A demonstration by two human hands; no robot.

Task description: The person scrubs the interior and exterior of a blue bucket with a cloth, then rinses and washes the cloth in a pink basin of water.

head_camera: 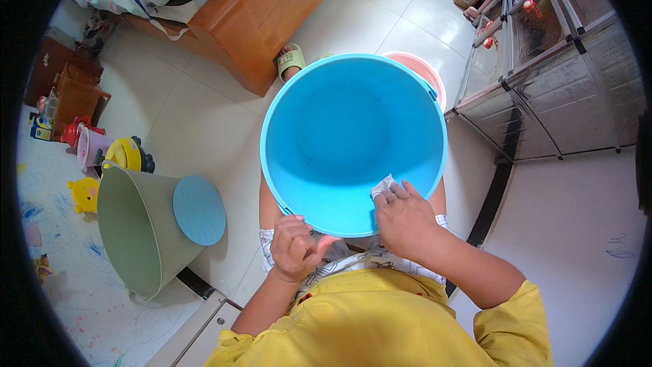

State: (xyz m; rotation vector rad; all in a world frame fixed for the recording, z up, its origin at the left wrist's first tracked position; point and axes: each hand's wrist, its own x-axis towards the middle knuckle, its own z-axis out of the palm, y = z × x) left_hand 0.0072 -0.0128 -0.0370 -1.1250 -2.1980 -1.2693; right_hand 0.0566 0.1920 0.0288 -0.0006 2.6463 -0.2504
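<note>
A large blue plastic bucket [342, 127] is tilted between my legs, its mouth facing up toward me. My right hand [405, 216] reaches over the near right rim and presses a crumpled white tissue or cloth [382, 186] to the inner wall. At the near left rim, my left hand [298, 245] grips the edge with its fingers, thumb pointing right. No other thing shows inside the bucket. Part of a pink basin [420, 69] shows behind its far right side.
To the left lies a green flexible tub [153, 224] beside a round blue disc [199, 210]. Toys, including a yellow one [124, 155], stand farther left. A wooden furniture base [239, 30] is ahead; a metal-framed cabinet [540, 71] stands right. A green slipper [291, 58] shows on one foot.
</note>
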